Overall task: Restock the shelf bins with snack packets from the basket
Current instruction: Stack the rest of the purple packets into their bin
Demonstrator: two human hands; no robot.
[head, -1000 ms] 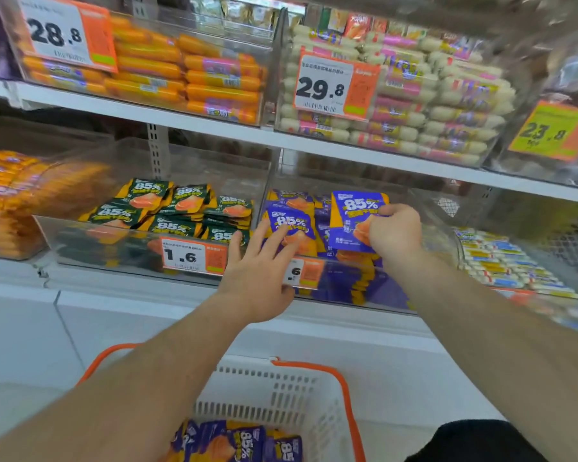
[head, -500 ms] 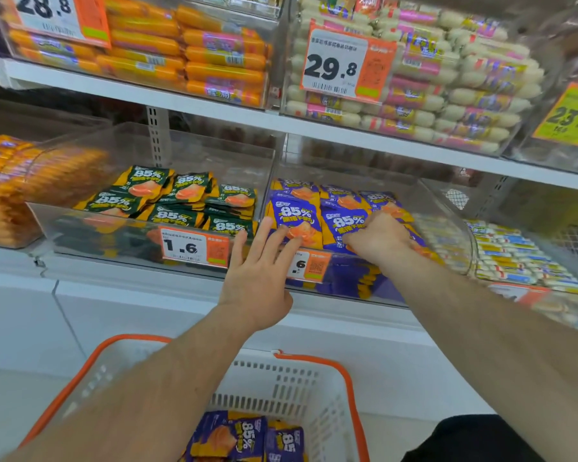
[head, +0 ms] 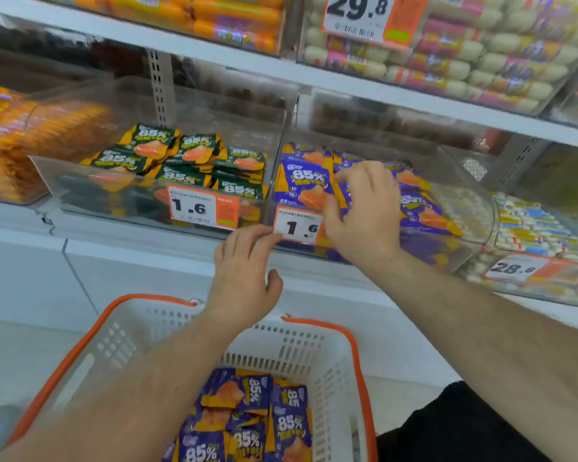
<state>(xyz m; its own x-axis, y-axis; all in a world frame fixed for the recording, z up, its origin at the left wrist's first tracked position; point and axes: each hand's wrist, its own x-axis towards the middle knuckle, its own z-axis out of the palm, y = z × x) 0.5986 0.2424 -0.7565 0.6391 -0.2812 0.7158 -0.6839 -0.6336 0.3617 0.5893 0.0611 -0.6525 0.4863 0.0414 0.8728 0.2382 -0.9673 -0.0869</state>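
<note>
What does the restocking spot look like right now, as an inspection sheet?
Surface: white shelf ledge carrying clear bins.
Job's things: purple packets in the right bin; more purple packets in the basket; green packets in the left bin.
Clutter: nothing seen.
Grips: left hand open, fingertips at the price tag; right hand over the purple packets, grasp unclear.
Cables: nothing seen.
Surroundings: sausage packs on the upper shelf.

Bins (head: 461, 195): clear glossy plastic. Purple packets (head: 306, 186): shiny foil-look film. Basket (head: 301, 348): white matt perforated plastic w/ orange rim. Price tags (head: 202, 208): paper. Shelf (head: 247, 63): smooth white.
</note>
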